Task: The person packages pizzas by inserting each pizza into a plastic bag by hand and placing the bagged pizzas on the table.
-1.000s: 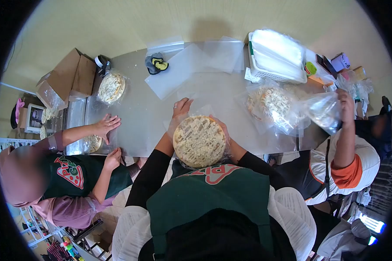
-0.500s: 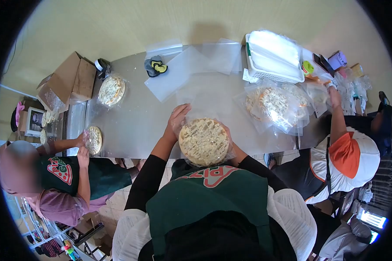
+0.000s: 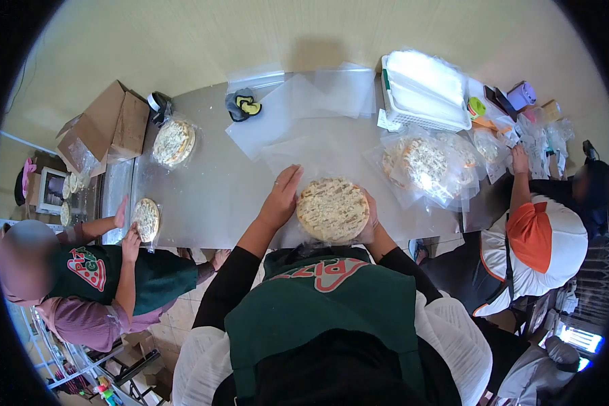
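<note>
A round pizza (image 3: 333, 210) topped with pale shreds, in clear plastic wrapping, is in front of me at the table's near edge. My right hand (image 3: 371, 218) grips its right edge, with the fingers partly hidden behind it. On the other side, my left hand (image 3: 281, 199) is held with fingers stretched out flat, close to the pizza's left edge; whether it touches the plastic I cannot tell. Clear plastic sheets (image 3: 304, 152) lie on the metal table (image 3: 216, 196) just beyond the pizza.
Wrapped pizzas (image 3: 423, 162) are piled at right, below a white basket (image 3: 423, 123) of plastic bags. Co-workers sit on both sides; the left one handles a pizza (image 3: 146, 218). Another wrapped pizza (image 3: 174, 142), a cardboard box (image 3: 108, 125) and a grey-yellow cloth (image 3: 243, 105) lie farther back.
The pizza has shifted right and slightly away from me with my right hand. My left hand has moved right too. The left co-worker's far hand has lifted off their pizza.
</note>
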`<state>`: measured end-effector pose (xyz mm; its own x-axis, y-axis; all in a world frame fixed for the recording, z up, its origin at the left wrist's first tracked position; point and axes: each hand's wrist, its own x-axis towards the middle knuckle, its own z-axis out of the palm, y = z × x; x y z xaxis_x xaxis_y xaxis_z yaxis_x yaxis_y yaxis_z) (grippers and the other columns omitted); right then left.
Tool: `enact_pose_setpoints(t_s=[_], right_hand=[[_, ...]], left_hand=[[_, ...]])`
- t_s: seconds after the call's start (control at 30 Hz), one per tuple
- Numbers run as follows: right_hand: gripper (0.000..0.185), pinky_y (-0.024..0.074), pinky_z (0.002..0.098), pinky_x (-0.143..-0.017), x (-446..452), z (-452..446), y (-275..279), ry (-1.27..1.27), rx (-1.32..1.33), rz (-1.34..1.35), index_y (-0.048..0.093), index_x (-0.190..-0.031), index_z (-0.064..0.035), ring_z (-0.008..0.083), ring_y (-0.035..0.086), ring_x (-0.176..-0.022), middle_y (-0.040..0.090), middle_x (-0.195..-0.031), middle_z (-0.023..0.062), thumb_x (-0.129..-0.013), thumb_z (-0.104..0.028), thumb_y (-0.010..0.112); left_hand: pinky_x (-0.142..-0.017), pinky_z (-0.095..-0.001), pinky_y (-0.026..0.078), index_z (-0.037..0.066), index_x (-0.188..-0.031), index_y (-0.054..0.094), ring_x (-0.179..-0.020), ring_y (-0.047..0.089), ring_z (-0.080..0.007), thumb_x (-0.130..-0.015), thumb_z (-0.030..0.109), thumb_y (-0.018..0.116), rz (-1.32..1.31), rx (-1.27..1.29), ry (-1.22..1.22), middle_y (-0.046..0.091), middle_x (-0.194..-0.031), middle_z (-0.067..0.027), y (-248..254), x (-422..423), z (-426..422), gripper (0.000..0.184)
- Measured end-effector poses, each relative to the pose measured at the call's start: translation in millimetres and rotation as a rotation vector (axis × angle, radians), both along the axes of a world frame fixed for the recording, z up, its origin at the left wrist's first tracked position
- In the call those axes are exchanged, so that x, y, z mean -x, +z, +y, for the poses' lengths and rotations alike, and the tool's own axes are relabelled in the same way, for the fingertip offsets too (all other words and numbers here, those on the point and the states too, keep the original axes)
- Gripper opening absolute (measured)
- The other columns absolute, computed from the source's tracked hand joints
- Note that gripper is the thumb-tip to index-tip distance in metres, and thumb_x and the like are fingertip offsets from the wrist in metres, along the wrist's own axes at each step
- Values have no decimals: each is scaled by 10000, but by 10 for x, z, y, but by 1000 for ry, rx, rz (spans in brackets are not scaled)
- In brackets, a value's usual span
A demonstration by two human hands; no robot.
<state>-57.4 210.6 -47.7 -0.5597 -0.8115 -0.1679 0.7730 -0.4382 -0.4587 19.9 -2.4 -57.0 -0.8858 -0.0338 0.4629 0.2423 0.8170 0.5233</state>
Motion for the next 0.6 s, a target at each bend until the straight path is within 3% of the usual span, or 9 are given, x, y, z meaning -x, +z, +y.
enact_pose_setpoints(t_s=[0.07,0.17,0.27,0.43,0.6], right_hand=[[457,480,414,-897,83,-56,-265,70,-9,-349,480,-1205,-1,284,580,-1026,573,-1147,167,-924,-339,357],[481,457,444,-909,-51,-100,-254,-10,-67,-326,515,-1178,1,300,573,-1027,579,-1144,166,-896,-373,408],[454,465,431,-901,-113,-97,-104,63,120,-310,523,-1165,-1,290,579,-1014,586,-1131,159,-900,-354,416],[455,465,430,-902,-113,-168,-522,57,3,-367,528,-1159,3,291,579,-1012,586,-1129,162,-904,-356,418],[441,465,422,-902,-157,-214,-357,80,13,-451,516,-1179,0,289,577,-1017,582,-1136,163,-919,-335,397]], left_hand=[[-1021,-412,339,-44,-1268,403,-1208,406,-373,-744,-57,504,-37,8,-64,437,-1265,-224,80,27,16,535],[-1020,-410,337,-41,-1278,385,-1234,375,-385,-774,3,491,-73,15,-129,420,-1273,-227,179,50,2,518],[-1053,-402,296,-39,-1297,364,-1274,328,-375,-751,-47,485,-128,3,-132,378,-1323,-225,105,86,-162,558],[-1056,-375,302,-17,-1321,338,-1299,300,-348,-731,-70,481,-204,78,-115,359,-1345,-208,271,164,-283,609],[-1046,-369,326,-23,-1298,371,-1295,313,-338,-725,-74,491,-202,194,-249,367,-1344,-199,396,202,-246,587]])
